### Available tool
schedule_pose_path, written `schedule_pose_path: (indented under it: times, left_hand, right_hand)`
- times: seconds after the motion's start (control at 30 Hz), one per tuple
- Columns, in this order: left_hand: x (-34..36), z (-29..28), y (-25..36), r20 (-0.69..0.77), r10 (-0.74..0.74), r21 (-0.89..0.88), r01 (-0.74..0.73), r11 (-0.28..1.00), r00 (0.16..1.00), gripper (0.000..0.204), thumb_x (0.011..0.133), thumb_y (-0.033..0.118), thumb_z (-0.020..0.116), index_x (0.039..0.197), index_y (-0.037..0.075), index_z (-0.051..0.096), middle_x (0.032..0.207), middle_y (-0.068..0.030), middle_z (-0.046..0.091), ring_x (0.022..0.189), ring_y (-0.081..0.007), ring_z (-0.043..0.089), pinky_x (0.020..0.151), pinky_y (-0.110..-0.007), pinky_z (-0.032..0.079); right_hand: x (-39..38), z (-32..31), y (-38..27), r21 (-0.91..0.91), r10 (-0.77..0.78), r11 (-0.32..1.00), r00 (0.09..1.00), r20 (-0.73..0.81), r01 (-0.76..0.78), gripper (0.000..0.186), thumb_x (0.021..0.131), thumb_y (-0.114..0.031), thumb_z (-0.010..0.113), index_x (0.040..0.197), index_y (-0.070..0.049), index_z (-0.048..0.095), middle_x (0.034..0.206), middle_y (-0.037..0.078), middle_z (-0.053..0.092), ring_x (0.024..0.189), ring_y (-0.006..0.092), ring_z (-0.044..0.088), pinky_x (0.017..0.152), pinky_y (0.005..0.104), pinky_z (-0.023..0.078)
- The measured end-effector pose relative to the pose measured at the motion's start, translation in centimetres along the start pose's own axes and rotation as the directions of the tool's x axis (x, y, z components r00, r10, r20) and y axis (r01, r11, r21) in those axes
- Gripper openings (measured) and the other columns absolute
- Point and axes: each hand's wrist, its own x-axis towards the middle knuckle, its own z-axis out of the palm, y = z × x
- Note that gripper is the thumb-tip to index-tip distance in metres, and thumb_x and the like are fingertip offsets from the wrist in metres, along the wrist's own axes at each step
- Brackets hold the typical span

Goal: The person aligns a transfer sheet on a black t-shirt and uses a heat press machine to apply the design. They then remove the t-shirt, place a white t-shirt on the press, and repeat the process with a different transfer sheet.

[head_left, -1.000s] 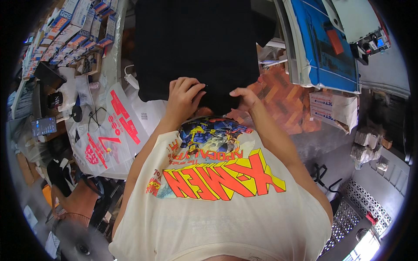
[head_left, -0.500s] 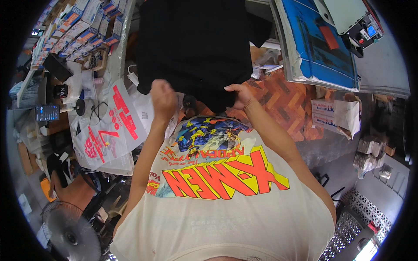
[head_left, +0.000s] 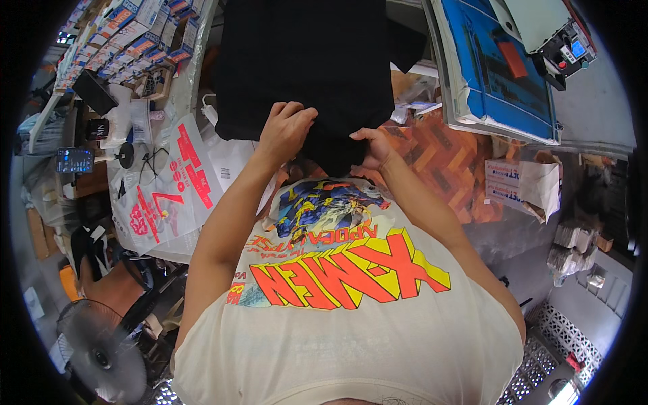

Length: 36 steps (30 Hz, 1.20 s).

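A black T-shirt (head_left: 304,61) lies spread in front of me at the top of the view, one short sleeve sticking out on its right. Its near edge droops into a loose fold toward my body. My left hand (head_left: 287,129) is closed at that near edge, fingertips curled and pinched against the black cloth. To the right of it, my right hand (head_left: 372,147) grips the drooping fold, thumb on top and the other fingers mostly hidden behind the fabric.
Left of the shirt, a table holds a white plastic bag (head_left: 169,192) with red print and stacked boxes (head_left: 135,40). A fan (head_left: 101,358) spins at lower left. To the right are a blue-covered machine (head_left: 499,74), its control box (head_left: 570,57) and a paper bag (head_left: 526,185).
My left hand has moved right along the shirt's near edge and now pinches at the cloth. My right hand keeps its hold in nearly the same place.
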Motion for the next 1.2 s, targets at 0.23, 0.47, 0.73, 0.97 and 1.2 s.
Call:
schedule_pose_path:
  times: [0.23, 0.47, 0.73, 0.97, 1.2]
  left_hand:
    - [-2.4, 0.0, -0.3, -0.244, -0.604, -0.584, 0.382, 0.716, 0.759, 0.017, 0.087, 0.005, 0.078, 0.102, 0.005, 0.069, 0.096, -0.0056, 0.072, 0.085, -0.0155, 0.068, 0.079, -0.03, 0.053]
    - [-21.5, -1.1, -4.3, -0.049, -0.888, 0.095, 0.887, 0.452, 0.458, 0.031, 0.086, 0.0, 0.069, 0.117, 0.003, 0.07, 0.108, -0.016, 0.074, 0.09, -0.0266, 0.073, 0.083, -0.034, 0.056]
    - [-6.4, -1.5, 4.7, -0.048, -0.455, -0.335, 0.415, 0.846, 0.889, 0.04, 0.082, -0.005, 0.073, 0.121, 0.006, 0.07, 0.101, -0.0107, 0.075, 0.097, -0.0287, 0.069, 0.085, -0.037, 0.054]
    - [0.6, 2.4, 4.9, -0.029, -0.085, -0.203, 0.078, 0.976, 0.996, 0.035, 0.083, -0.005, 0.074, 0.116, 0.007, 0.071, 0.103, -0.0069, 0.074, 0.089, -0.0217, 0.066, 0.08, -0.033, 0.052]
    - [-2.3, 0.3, -0.8, -0.082, -0.787, -0.76, 0.472, 0.446, 0.612, 0.015, 0.099, 0.005, 0.064, 0.112, 0.003, 0.07, 0.1, -0.0023, 0.068, 0.083, -0.0094, 0.062, 0.076, -0.025, 0.052]
  right_hand:
    - [0.1, -0.3, 0.5, 0.063, -0.087, 0.994, 0.996, 0.014, 0.086, 0.05, 0.083, -0.012, 0.065, 0.127, 0.01, 0.059, 0.124, 0.021, 0.068, 0.113, 0.0339, 0.068, 0.106, 0.0464, 0.051]
    - [0.3, -0.4, 0.9, 0.075, -0.076, 0.994, 0.995, -0.069, 0.081, 0.048, 0.086, -0.011, 0.065, 0.128, 0.01, 0.058, 0.124, 0.021, 0.067, 0.113, 0.0337, 0.067, 0.108, 0.046, 0.05]
    - [-0.8, -0.4, 1.1, -0.068, -0.137, 0.989, 0.987, -0.087, 0.131, 0.041, 0.088, -0.015, 0.074, 0.124, 0.005, 0.064, 0.117, 0.017, 0.071, 0.108, 0.0295, 0.07, 0.1, 0.0446, 0.056]
    - [-0.7, -1.0, 1.2, -0.057, -0.138, 0.99, 0.985, -0.102, 0.132, 0.032, 0.089, -0.014, 0.074, 0.117, 0.001, 0.067, 0.108, 0.012, 0.074, 0.1, 0.0257, 0.073, 0.091, 0.043, 0.059]
    - [-1.0, -2.5, 1.9, -0.207, -0.202, 0.967, 0.938, -0.283, 0.146, 0.05, 0.093, -0.024, 0.075, 0.132, 0.003, 0.06, 0.121, 0.013, 0.07, 0.109, 0.0263, 0.069, 0.095, 0.0411, 0.055]
